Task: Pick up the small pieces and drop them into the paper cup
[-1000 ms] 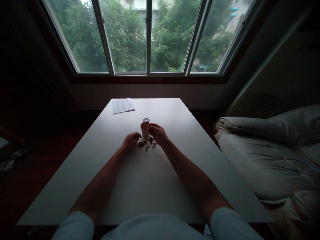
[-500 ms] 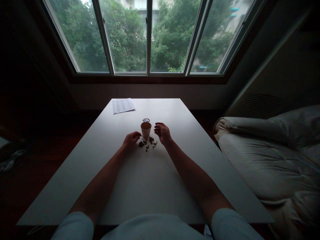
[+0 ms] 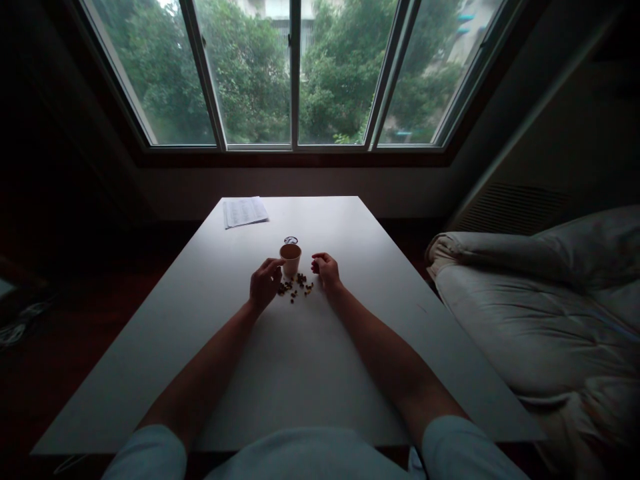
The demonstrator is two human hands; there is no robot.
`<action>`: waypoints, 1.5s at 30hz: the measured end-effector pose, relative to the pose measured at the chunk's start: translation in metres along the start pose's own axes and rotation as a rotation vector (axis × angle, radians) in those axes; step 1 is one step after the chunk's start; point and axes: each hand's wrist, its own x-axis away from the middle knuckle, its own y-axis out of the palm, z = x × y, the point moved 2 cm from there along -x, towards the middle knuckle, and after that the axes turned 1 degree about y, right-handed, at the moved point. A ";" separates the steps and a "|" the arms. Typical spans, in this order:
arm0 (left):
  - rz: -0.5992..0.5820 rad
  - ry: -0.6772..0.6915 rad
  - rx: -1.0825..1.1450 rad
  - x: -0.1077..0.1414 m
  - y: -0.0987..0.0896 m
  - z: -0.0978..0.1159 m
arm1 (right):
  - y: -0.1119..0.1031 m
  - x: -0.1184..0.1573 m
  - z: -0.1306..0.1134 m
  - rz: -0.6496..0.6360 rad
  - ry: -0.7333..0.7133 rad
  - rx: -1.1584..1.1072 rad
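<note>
A pale paper cup (image 3: pixel 291 261) stands upright near the middle of the white table. Just in front of it lie several small dark and yellowish pieces (image 3: pixel 295 287), too small to name. My left hand (image 3: pixel 266 281) is at the cup's left rim, fingertips pinched together and overlapping the rim; what they hold, if anything, is too small to tell. Right of the cup, apart from it, my right hand (image 3: pixel 327 269) hovers with its fingers curled in, and their contents are hidden. Behind the cup lies a small dark-rimmed ring-like object (image 3: pixel 291 240).
Printed sheets (image 3: pixel 245 212) lie at the far left corner of the white table (image 3: pixel 310 373). A padded, cloth-covered piece of furniture (image 3: pixel 515 320) stands to the right. Beyond the far edge is a wide window (image 3: pixel 295 80).
My left hand has risen from beside the pieces to the cup's rim. My right hand has drawn slightly back from the cup, its fingers more curled.
</note>
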 end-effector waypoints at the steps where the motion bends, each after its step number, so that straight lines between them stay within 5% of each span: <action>1: -0.003 0.040 -0.033 0.001 0.001 0.002 | 0.001 0.000 0.001 -0.005 -0.006 0.006; 10: -0.027 0.209 -0.199 0.003 0.005 0.013 | 0.003 0.000 0.007 -0.026 -0.092 0.105; 40: -0.135 0.143 -0.202 0.005 0.015 0.007 | 0.007 0.008 0.004 -0.043 -0.153 0.297; 45: -0.085 0.128 -0.148 0.004 0.011 0.006 | 0.007 0.021 -0.013 -0.060 -0.367 0.547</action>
